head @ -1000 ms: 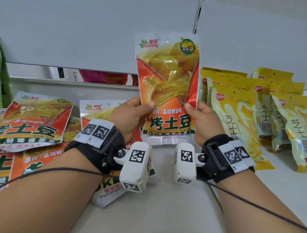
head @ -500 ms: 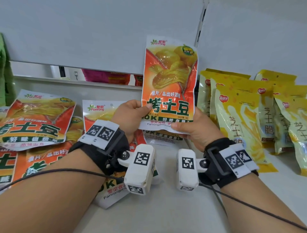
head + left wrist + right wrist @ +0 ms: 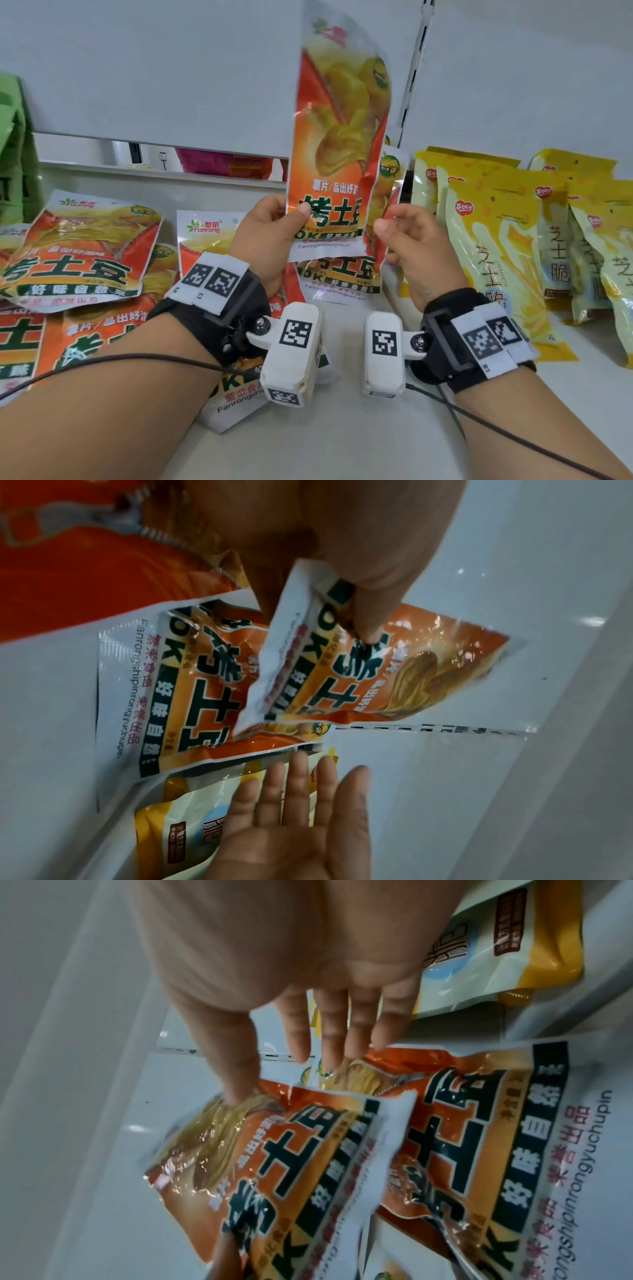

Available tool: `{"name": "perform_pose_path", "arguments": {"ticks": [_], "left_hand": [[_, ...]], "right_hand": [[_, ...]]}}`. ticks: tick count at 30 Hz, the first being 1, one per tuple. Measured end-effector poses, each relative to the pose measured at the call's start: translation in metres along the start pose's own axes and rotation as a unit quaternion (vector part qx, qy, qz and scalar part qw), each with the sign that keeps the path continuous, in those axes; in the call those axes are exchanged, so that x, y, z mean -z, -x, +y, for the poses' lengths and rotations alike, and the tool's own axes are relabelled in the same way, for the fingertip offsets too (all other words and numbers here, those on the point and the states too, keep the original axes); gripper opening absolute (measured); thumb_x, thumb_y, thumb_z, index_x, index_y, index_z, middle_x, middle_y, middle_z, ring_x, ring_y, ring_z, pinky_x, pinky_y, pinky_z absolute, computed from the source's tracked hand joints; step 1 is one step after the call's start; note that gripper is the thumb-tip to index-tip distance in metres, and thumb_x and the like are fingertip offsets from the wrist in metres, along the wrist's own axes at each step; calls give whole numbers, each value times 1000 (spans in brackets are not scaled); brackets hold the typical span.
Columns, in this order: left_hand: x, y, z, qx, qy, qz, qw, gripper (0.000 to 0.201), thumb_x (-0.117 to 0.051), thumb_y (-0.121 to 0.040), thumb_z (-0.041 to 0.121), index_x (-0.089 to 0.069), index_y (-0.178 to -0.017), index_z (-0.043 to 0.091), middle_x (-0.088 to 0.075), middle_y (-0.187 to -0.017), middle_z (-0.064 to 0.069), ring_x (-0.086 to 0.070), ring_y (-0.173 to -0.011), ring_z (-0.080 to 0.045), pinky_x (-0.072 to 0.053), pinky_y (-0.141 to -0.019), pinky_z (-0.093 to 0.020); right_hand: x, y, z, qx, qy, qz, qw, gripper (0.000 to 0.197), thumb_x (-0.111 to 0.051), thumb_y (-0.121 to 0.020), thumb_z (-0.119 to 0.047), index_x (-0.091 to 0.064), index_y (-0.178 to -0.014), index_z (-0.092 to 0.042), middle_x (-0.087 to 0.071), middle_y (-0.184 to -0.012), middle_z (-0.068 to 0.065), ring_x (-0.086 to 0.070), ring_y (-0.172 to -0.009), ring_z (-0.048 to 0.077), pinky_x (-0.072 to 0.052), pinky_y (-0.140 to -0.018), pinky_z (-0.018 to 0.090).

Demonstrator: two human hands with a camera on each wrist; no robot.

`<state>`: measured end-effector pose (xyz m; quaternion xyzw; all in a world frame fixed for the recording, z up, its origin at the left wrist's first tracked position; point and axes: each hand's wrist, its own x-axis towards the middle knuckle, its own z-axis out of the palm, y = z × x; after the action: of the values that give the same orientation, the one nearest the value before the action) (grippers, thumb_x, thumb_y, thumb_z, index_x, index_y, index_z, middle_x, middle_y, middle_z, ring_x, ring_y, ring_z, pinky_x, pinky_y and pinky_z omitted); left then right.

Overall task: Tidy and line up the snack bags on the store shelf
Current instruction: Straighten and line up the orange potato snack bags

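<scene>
My left hand (image 3: pixel 294 219) pinches the lower left corner of an orange potato-chip bag (image 3: pixel 339 154), thumb on the front, and holds it upright above the shelf, turned partly edge-on. The left wrist view shows the same pinch of the left hand (image 3: pixel 359 610) on the bag (image 3: pixel 342 669). My right hand (image 3: pixel 397 222) is open just right of the bag, fingers straight, holding nothing. In the right wrist view, the right hand's (image 3: pixel 308 1047) fingertips reach toward a second orange bag (image 3: pixel 496 1137). That second bag (image 3: pixel 339 277) stands behind the held one.
A loose pile of orange bags (image 3: pixel 78 257) lies at the left. Yellow cheese-snack bags (image 3: pixel 496 246) stand in rows at the right. The white shelf board (image 3: pixel 342 438) lies bare in front of me. A slotted upright (image 3: pixel 414 68) splits the back wall.
My right hand has let go of the orange bag and opened. The left hand alone now holds the bag, which has risen and turned toward edge-on.
</scene>
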<state>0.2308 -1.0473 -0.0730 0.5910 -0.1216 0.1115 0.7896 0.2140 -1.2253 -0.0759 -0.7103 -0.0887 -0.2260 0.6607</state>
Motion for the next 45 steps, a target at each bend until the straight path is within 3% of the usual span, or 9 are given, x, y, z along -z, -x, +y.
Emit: {"name": "perform_pose_path", "arguments": {"ticks": [4,7,12,16,20,24,32,37,45], "left_hand": [[-3,6,2,10,58,-141,988,44,-48,-82,49,-63,-96,10,-70,-98,-5,-67,-92,-19,-57,-78,-36],[-4,6,0,16,62,-172,983,63,-39,-78,62,-68,-103,12,-70,-111,-2,-64,-108,-16,-54,-86,-30],[-5,-1,-3,-19,-4,-73,997,49,-61,-83,41,-56,-126,17,-64,-113,4,-63,-96,2,-50,-85,-19],[-2,-5,-6,14,32,-63,997,64,-75,-66,20,-54,-125,9,-67,-114,-15,-65,-105,-27,-46,-100,-46],[5,-8,-12,-6,15,-61,998,45,-74,-70,3,-51,-106,19,-74,-78,-3,-70,-72,-19,-56,-78,-42],[2,-4,-8,9,13,-83,996,44,-74,-68,10,-53,-106,19,-73,-89,-8,-68,-85,-26,-54,-86,-46],[2,-2,-7,46,-29,-80,995,15,-67,-81,1,-64,-89,12,-64,-94,-22,-61,-90,-34,-46,-95,-60],[-4,3,-4,35,-21,-114,993,20,-63,-82,-3,-60,-83,16,-68,-73,2,-63,-70,-19,-57,-70,-31],[-11,14,9,24,17,-85,996,39,-68,-68,34,-69,-91,3,-61,-108,-38,-59,-102,-52,-45,-93,-65]], "right_hand": [[-9,9,-7,-14,-13,-129,991,67,-71,-58,-57,-48,-118,-40,-62,-117,-10,-58,-113,18,-50,-83,34],[-7,9,-12,31,-43,-108,993,68,-77,-60,-30,-50,-123,-29,-61,-123,-2,-57,-117,19,-46,-100,42],[-2,9,-14,6,-188,-150,971,44,-60,-65,-1,-59,-105,-17,-71,-97,0,-67,-94,20,-54,-84,32],[-3,12,-12,-36,-199,-182,962,44,-63,-66,5,-61,-104,-16,-70,-98,4,-66,-95,24,-51,-93,42],[-1,5,-8,-14,-171,-100,980,29,-58,-80,-4,-61,-105,-19,-73,-93,-4,-69,-90,14,-55,-79,32],[-1,-1,-1,-21,-127,-38,991,31,-49,-91,5,-63,-98,-21,-71,-99,5,-66,-97,27,-51,-90,48],[1,-2,-1,5,-130,-23,991,17,-55,-91,-9,-65,-97,-22,-74,-89,-9,-69,-89,10,-54,-82,32],[6,1,-11,21,-198,21,980,15,-51,-93,-9,-63,-101,-8,-74,-81,-6,-70,-76,4,-52,-60,14],[1,2,-24,-16,-269,14,963,45,-50,-77,-46,-69,-100,-11,-69,-108,16,-66,-103,28,-50,-91,48]]}}
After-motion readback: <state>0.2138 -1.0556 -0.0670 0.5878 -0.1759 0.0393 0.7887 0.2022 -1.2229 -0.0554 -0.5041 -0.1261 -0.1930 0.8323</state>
